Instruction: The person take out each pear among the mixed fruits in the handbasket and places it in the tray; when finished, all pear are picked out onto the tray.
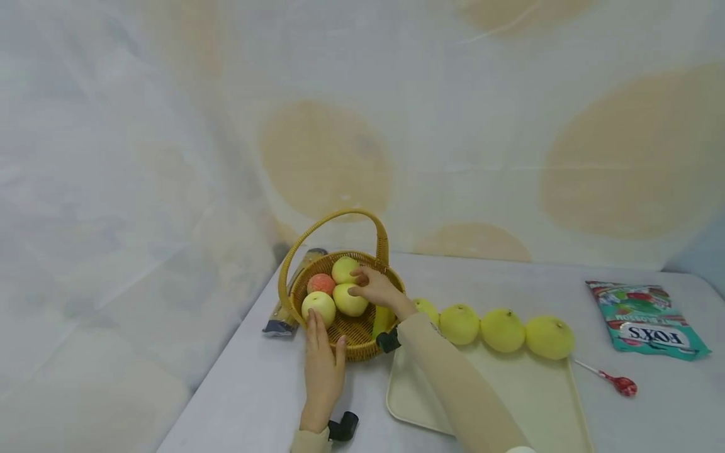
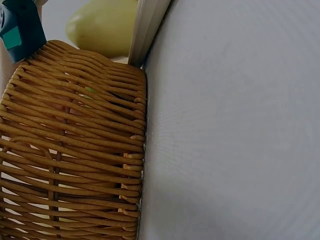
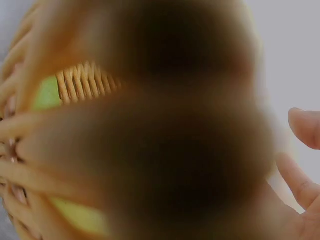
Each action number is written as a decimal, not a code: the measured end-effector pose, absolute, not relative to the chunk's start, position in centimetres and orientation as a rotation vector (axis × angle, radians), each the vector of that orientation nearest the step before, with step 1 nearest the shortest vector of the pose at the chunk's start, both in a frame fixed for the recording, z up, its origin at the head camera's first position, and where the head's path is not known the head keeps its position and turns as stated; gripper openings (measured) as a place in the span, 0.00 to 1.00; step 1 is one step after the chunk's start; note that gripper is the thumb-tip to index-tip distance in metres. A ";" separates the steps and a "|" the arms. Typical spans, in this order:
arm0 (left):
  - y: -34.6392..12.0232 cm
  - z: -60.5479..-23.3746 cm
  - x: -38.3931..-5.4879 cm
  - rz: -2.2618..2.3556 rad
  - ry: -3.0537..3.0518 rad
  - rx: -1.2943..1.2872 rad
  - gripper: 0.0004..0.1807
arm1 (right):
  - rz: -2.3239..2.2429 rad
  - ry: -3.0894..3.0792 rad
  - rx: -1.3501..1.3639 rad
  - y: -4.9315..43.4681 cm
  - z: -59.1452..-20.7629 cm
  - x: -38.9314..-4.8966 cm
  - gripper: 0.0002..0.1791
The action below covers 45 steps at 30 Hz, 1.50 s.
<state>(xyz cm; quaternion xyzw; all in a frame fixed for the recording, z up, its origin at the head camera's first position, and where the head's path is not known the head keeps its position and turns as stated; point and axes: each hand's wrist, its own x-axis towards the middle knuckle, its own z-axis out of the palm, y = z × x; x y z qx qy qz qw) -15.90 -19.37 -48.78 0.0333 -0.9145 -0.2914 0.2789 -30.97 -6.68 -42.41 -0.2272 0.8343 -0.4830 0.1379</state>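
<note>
A round wicker basket (image 1: 358, 352) with a tall handle holds pale yellow-green apples (image 1: 319, 307), a reddish round fruit (image 1: 321, 284) and a long yellow fruit (image 1: 384, 319) at its right side. My left hand (image 1: 324, 371) lies at the basket's near left rim, its straight fingertips against the nearest apple. From the right, my right hand (image 1: 378, 289) reaches over the rim, thumb and fingers spread at the two apples farther back. Close up, the left wrist view shows the basket's woven outer wall (image 2: 75, 145). Blurred dark shapes fill most of the right wrist view.
A cream tray (image 1: 532, 396) stands right of the basket, several yellow fruits (image 1: 503, 330) lined along its far edge. Beyond it lie a red lollipop (image 1: 625, 385) and a teal candy bag (image 1: 646, 321). Behind the basket's left side is a long brown packet (image 1: 279, 322).
</note>
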 end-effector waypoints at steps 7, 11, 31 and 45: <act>-19.2 -48.9 -15.9 -0.733 -2.407 0.079 0.38 | -1.386 2.400 -0.655 -6.7 -42.4 -31.0 0.29; -19.2 -48.7 -15.8 -0.791 -2.458 0.101 0.39 | -1.336 2.424 -0.669 -6.8 -42.4 -30.9 0.30; -19.4 -48.8 -15.9 -0.803 -2.470 0.093 0.39 | -1.312 2.448 -0.841 -8.9 -45.6 -30.1 0.46; -19.3 -48.7 -15.6 -0.821 -2.488 0.100 0.38 | -1.490 2.436 -0.799 -7.6 -43.9 -29.0 0.45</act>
